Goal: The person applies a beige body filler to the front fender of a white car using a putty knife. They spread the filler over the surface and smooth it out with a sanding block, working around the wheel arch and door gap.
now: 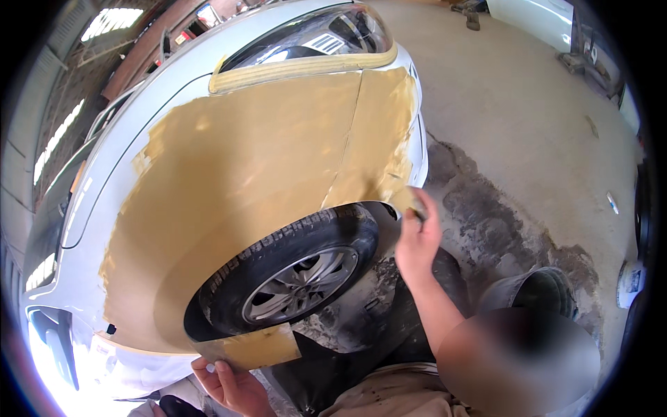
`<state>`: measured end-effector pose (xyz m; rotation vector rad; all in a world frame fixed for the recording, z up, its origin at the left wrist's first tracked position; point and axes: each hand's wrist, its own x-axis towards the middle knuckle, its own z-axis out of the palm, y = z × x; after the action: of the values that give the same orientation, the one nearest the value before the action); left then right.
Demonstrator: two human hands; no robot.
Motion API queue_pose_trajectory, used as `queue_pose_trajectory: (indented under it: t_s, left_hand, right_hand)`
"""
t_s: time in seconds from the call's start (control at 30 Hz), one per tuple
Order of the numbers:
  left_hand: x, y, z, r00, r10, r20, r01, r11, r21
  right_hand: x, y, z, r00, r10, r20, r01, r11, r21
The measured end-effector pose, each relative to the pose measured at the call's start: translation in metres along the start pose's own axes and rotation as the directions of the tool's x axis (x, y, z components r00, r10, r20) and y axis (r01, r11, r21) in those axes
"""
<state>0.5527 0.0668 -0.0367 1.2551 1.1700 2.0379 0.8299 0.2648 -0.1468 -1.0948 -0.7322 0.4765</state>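
The white car's front fender (229, 153) is covered over a wide area with tan body filler. Up at the wheel arch's right end, my right hand (420, 240) pinches a putty spreader (405, 200) against or very close to the panel; contact is hard to tell. Lower left, my left hand (236, 389) grips the edge of a flat mixing board (253, 347) smeared with the same filler. That board is held below the front tyre (278, 257) and alloy wheel. Masking tape (306, 71) edges the headlight (313, 45).
A grey bucket (524, 292) lies on its side right of my right forearm. A white tub (629, 283) stands at the far right. Dark stains (486, 201) mark the concrete floor near the bumper. Another white vehicle (538, 21) is at the back right.
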Motion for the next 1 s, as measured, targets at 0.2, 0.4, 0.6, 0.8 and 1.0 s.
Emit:
queue_pose_trajectory:
  t_s: [0.2, 0.4, 0.6, 0.8, 1.0]
  left_hand:
    - [0.0, 0.0, -0.007, 0.998, 0.015, -0.065, -0.013, 0.999, 0.039]
    - [0.004, 0.011, -0.008, 0.997, -0.049, -0.067, 0.058, 0.987, 0.148]
    - [0.004, 0.003, -0.028, 0.996, -0.078, -0.047, 0.084, 0.987, 0.139]
    - [0.006, -0.001, -0.018, 0.996, -0.076, -0.044, 0.081, 0.99, 0.116]
    - [0.004, 0.0, -0.012, 0.994, -0.106, -0.013, 0.107, 0.993, 0.044]
  right_hand:
    - [-0.005, -0.003, 0.05, 0.851, -0.513, 0.109, 0.523, 0.816, -0.247]
    - [-0.015, 0.009, 0.082, 0.874, -0.487, -0.007, 0.471, 0.848, -0.244]
    - [-0.027, 0.019, 0.086, 0.86, -0.509, -0.02, 0.487, 0.834, -0.26]
    - [-0.043, 0.013, 0.064, 0.864, -0.484, 0.137, 0.502, 0.822, -0.269]
    - [-0.006, 0.006, 0.06, 0.865, -0.501, -0.01, 0.487, 0.845, -0.222]
